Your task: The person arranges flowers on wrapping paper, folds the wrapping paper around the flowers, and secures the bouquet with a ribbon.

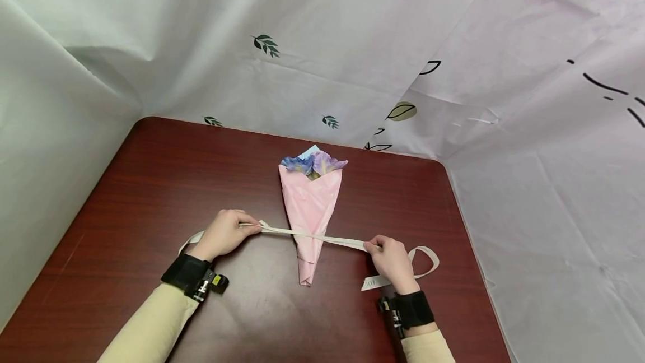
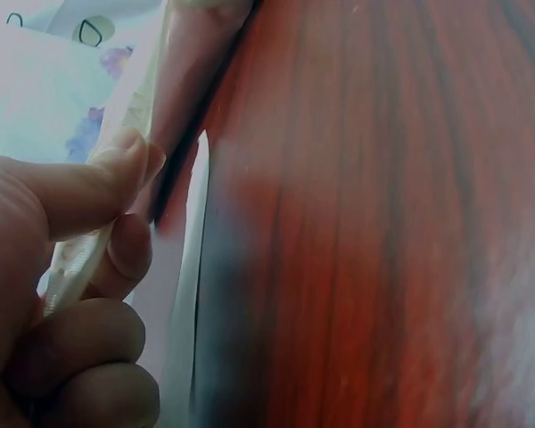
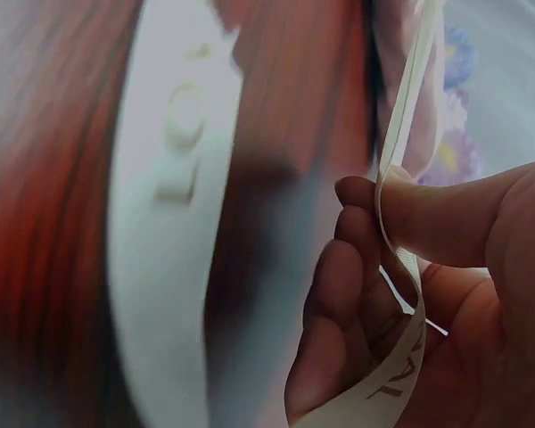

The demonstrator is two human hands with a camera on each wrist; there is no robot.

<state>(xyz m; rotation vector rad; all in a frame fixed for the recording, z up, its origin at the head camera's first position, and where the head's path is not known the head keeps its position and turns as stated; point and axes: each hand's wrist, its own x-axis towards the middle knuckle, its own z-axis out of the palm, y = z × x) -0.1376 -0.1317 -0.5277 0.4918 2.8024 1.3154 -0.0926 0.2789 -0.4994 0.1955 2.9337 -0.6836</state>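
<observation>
A bouquet in pink wrapping paper (image 1: 309, 200) lies on the table, with blue and purple flowers (image 1: 326, 162) at its far end. A cream ribbon (image 1: 342, 240) runs taut across the narrow lower part of the wrap. My left hand (image 1: 228, 233) pinches the ribbon between thumb and fingers, left of the bouquet. On the other side my right hand (image 1: 392, 261) pinches it too, and a loose tail with printed letters (image 3: 174, 196) loops past the wrist. The left tail (image 1: 194, 238) trails behind the left hand.
The dark red wooden table (image 1: 242, 318) extends around the bouquet on all sides. A pale hanging sheet (image 1: 322, 71) with leaf prints stands along the table's back and sides. Both wrists wear black straps (image 1: 186, 273) with small cameras.
</observation>
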